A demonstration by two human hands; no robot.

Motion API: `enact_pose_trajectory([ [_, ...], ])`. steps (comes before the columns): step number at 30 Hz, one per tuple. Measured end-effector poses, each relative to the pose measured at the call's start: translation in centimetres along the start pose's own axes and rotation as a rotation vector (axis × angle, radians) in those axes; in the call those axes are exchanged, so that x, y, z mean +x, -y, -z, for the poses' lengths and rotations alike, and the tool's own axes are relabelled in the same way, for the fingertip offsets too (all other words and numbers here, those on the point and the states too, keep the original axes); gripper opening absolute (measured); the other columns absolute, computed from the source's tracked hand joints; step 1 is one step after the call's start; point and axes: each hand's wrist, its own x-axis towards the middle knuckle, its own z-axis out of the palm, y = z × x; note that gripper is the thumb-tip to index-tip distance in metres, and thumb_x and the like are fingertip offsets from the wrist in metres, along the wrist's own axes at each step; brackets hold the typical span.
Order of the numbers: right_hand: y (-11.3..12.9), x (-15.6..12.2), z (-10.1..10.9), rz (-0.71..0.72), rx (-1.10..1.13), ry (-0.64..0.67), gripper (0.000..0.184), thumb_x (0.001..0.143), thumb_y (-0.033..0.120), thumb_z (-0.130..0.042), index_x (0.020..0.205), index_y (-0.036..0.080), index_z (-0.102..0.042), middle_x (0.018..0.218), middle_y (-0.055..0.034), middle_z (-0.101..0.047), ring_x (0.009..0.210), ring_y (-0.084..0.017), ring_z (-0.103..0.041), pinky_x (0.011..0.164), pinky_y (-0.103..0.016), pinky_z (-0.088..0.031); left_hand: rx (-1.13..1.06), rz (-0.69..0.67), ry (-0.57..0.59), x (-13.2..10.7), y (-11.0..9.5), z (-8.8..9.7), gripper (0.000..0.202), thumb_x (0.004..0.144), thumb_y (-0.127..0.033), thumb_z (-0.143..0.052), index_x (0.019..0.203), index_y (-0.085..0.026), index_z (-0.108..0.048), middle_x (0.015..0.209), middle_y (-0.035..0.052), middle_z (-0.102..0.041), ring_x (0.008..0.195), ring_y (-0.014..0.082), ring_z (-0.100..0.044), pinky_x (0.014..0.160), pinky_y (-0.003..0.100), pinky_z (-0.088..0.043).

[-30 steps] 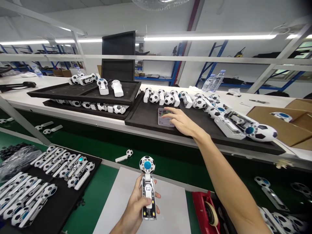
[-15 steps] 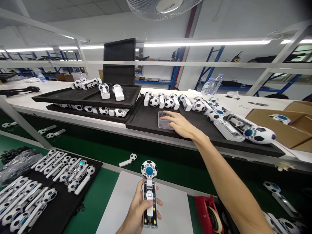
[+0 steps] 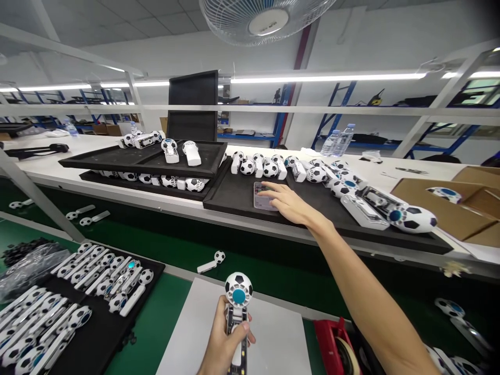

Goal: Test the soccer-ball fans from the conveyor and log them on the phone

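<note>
My left hand (image 3: pixel 226 338) is closed around the handle of a soccer-ball-headed handheld device (image 3: pixel 238 289). The ball end points up, with a blue disc facing me, and a dark circuit board shows along the handle under my thumb. My right hand (image 3: pixel 287 202) reaches forward over the shelf, fingers stretched out and holding nothing. Its fingertips rest on or just over the screen of a phone (image 3: pixel 261 202), which lies flat on a black foam tray (image 3: pixel 230 195). More ball-headed devices (image 3: pixel 270 169) stand along the back of that tray.
A white sheet (image 3: pixel 199 323) lies on the green bench below my left hand. Trays of ball-headed devices (image 3: pixel 105 281) fill the left side. A red tape dispenser (image 3: pixel 327 341) stands at right. On the shelf are a cardboard box (image 3: pixel 425 195) and water bottles (image 3: pixel 344 140).
The device in my left hand has dropped slightly and tilted, so its board looks shorter. My right hand stays at the phone. The whole view has shifted a little.
</note>
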Motion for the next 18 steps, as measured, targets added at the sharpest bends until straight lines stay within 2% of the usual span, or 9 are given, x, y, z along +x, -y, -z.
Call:
enact_pose_trajectory([
  [3,0.1,0.1,0.0,-0.002,-0.001,-0.002,0.05,0.095,0.026,-0.032,0.136,0.026,-0.062,0.162,-0.0045,-0.037,0.146,-0.035,-0.036,0.117,-0.06,-0.033,0.082,-0.031,-0.112,0.0,0.6,0.1,0.056,0.076,-0.05,-0.075,0.117,-0.021,-0.051,0.092,0.0053,-0.067,0.078,0.021,-0.067,0.08,0.037,-0.051],
  [6,0.1,0.0,0.1,0.004,0.007,0.002,0.049,0.095,0.026,-0.032,0.133,0.026,-0.064,0.161,-0.0045,-0.039,0.145,-0.035,-0.037,0.116,-0.061,-0.033,0.196,-0.076,-0.269,0.1,1.2,0.3,0.049,0.068,-0.043,-0.081,0.105,-0.022,-0.055,0.091,0.0054,-0.066,0.087,0.023,-0.064,0.084,0.037,-0.051],
  [8,0.1,-0.1,0.2,-0.01,0.021,-0.058,0.048,0.095,0.026,-0.033,0.13,0.026,-0.066,0.16,-0.005,-0.042,0.144,-0.035,-0.038,0.116,-0.06,-0.033,0.307,-0.22,-0.262,0.1,1.2,0.6,0.043,0.064,-0.034,-0.083,0.097,-0.024,-0.057,0.086,0.0041,-0.064,0.083,0.0225,-0.061,0.076,0.035,-0.051],
  [11,0.0,-0.3,0.2,-0.085,0.045,-0.203,0.046,0.093,0.025,-0.034,0.121,0.024,-0.07,0.154,-0.0053,-0.049,0.142,-0.033,-0.041,0.116,-0.057,-0.035,0.487,-0.526,-0.244,0.2,0.1,2.0,0.025,0.068,-0.026,-0.077,0.088,-0.024,-0.063,0.083,0.0061,-0.065,0.078,0.0242,-0.059,0.068,0.037,-0.049],
  [14,0.0,-0.4,0.2,-0.138,0.061,-0.254,0.044,0.091,0.023,-0.034,0.112,0.022,-0.073,0.149,-0.0061,-0.053,0.138,-0.032,-0.044,0.115,-0.054,-0.037,0.623,-0.822,-0.37,0.2,-2.8,4.2,0.016,0.073,-0.02,-0.075,0.087,-0.025,-0.069,0.084,0.0081,-0.071,0.087,0.0283,-0.065,0.079,0.043,-0.053],
  [16,0.0,-0.3,0.2,-0.144,0.063,-0.259,0.045,0.091,0.022,-0.033,0.11,0.022,-0.074,0.148,-0.0071,-0.053,0.138,-0.032,-0.045,0.114,-0.053,-0.038,0.721,-1.075,-0.436,-0.1,-5.9,5.5,0.024,0.069,-0.016,-0.079,0.089,-0.025,-0.072,0.084,0.0054,-0.075,0.087,0.0278,-0.068,0.09,0.048,-0.054],
  [18,0.0,-0.4,0.2,-0.138,0.054,-0.265,0.044,0.092,0.023,-0.034,0.111,0.022,-0.074,0.148,-0.0076,-0.053,0.138,-0.033,-0.044,0.114,-0.054,-0.038,0.747,-1.249,-0.496,-1.0,-9.7,6.2,0.031,0.063,-0.017,-0.084,0.09,-0.025,-0.07,0.084,0.0023,-0.076,0.08,0.0252,-0.071,0.09,0.049,-0.057],
])
